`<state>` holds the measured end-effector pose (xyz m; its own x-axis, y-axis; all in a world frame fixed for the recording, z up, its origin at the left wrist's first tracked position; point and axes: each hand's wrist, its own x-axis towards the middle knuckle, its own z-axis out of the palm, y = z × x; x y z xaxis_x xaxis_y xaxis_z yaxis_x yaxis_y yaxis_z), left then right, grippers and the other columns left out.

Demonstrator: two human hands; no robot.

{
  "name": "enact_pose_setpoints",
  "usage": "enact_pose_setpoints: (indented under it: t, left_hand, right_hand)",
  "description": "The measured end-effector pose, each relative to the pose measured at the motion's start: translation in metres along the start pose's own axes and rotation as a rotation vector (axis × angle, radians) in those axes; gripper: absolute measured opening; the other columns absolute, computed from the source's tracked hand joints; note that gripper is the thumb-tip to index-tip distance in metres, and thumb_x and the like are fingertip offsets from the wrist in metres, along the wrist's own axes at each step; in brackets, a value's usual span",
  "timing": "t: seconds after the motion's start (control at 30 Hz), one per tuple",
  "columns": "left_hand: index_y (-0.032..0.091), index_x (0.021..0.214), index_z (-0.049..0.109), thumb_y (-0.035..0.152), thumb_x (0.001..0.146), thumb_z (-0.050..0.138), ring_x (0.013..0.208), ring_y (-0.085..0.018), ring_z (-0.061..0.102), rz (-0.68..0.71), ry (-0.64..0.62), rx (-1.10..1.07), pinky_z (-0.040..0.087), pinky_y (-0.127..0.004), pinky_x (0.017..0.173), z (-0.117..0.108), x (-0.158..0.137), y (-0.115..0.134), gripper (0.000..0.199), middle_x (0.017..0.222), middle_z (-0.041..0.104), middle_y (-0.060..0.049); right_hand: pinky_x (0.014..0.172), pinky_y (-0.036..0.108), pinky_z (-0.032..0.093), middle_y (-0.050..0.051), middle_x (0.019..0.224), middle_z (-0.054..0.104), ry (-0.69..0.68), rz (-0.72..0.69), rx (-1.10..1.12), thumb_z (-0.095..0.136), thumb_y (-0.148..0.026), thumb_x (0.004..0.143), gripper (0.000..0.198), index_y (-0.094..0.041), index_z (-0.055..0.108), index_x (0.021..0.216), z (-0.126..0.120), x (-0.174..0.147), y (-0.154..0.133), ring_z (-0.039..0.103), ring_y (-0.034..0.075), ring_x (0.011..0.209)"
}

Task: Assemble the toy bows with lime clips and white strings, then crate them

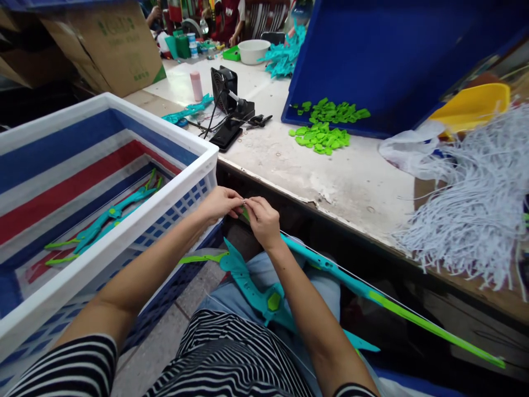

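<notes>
Hands, one pair: left hand (223,203) and right hand (263,220), fingertips meeting in a pinch, apparently on the end of a white cord (330,261); detail too small to confirm. Plastic bow (243,281), possibly two: across the lap (324,292), presumably to free both hands for fine work. Finish: turquoise body, green limb (438,324), green hub (274,301). Left: white crate (124,231), similar pieces (97,226) inside. Right: loose white strings (471,215), probably heaped for reach.

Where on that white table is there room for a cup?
Mostly bare tabletop lies between the black phone and green pieces, and between those pieces and the white strings. It's crowded around the fan, near turquoise parts, and at the right, where strings pile up.
</notes>
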<state>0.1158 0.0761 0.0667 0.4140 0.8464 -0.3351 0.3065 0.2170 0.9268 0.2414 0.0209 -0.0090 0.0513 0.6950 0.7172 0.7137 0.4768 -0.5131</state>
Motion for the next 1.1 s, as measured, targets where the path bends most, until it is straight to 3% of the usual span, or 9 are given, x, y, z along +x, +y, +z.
enact_pose_setpoints:
  t: [0.27, 0.37, 0.57, 0.7, 0.9, 1.1]
  left_hand:
    - [0.012, 0.060, 0.063, 0.001, 0.062, 0.057, 0.043, -0.007, 0.051, 0.143, 0.002, 0.001, 0.041, -0.017, 0.045, 0.003, -0.001, -0.013, 0.013, 0.051, 0.058, 0.003]
    - [0.013, 0.063, 0.063, 0.007, 0.065, 0.058, 0.042, -0.008, 0.048, 0.206, 0.054, 0.090, 0.039, -0.019, 0.043, 0.006, 0.000, -0.020, 0.009, 0.053, 0.058, 0.003]
    - [0.015, 0.069, 0.068, 0.011, 0.069, 0.057, 0.057, -0.013, 0.057, 0.336, 0.122, 0.334, 0.044, -0.022, 0.056, 0.005, 0.003, -0.028, 0.011, 0.059, 0.063, 0.000]
    - [0.016, 0.073, 0.070, 0.009, 0.070, 0.057, 0.064, -0.015, 0.060, 0.369, 0.144, 0.460, 0.045, -0.023, 0.063, 0.006, 0.004, -0.028, 0.015, 0.068, 0.068, -0.002]
    - [0.018, 0.076, 0.073, 0.018, 0.076, 0.061, 0.073, -0.018, 0.064, 0.435, 0.213, 0.586, 0.044, -0.025, 0.067, 0.011, 0.003, -0.035, 0.012, 0.077, 0.072, -0.005]
    - [0.018, 0.071, 0.071, 0.019, 0.075, 0.062, 0.069, -0.015, 0.060, 0.494, 0.061, 0.385, 0.043, -0.023, 0.067, 0.010, 0.004, -0.051, 0.010, 0.072, 0.068, -0.002]
  right_hand:
    - [0.076, 0.030, 0.053, 0.007, 0.090, 0.067, -0.066, 0.084, 0.063, 0.045, -0.025, 0.093, 0.024, -0.019, 0.069, 0.092, -0.003, 0.002, 0.000, 0.063, 0.016, 0.082]
    - [0.075, 0.030, 0.053, 0.007, 0.089, 0.068, -0.076, 0.101, 0.085, 0.046, -0.025, 0.092, 0.023, -0.019, 0.069, 0.090, -0.004, 0.002, 0.002, 0.064, 0.016, 0.081]
    - [0.071, 0.028, 0.052, 0.005, 0.085, 0.068, -0.110, 0.114, 0.132, 0.048, -0.024, 0.091, 0.021, -0.019, 0.068, 0.086, -0.006, 0.003, 0.004, 0.064, 0.015, 0.077]
    - [0.072, 0.029, 0.051, 0.008, 0.085, 0.066, -0.126, 0.049, -0.016, 0.042, -0.024, 0.093, 0.026, -0.018, 0.066, 0.088, -0.004, 0.001, 0.003, 0.062, 0.017, 0.078]
    - [0.072, 0.029, 0.048, 0.008, 0.085, 0.063, -0.122, 0.060, -0.182, 0.037, -0.024, 0.095, 0.026, -0.018, 0.062, 0.090, -0.008, -0.007, 0.008, 0.059, 0.018, 0.078]
    - [0.069, 0.028, 0.044, 0.006, 0.080, 0.058, -0.135, 0.110, -0.200, 0.039, -0.023, 0.094, 0.023, -0.019, 0.059, 0.083, -0.006, -0.021, 0.018, 0.055, 0.017, 0.075]
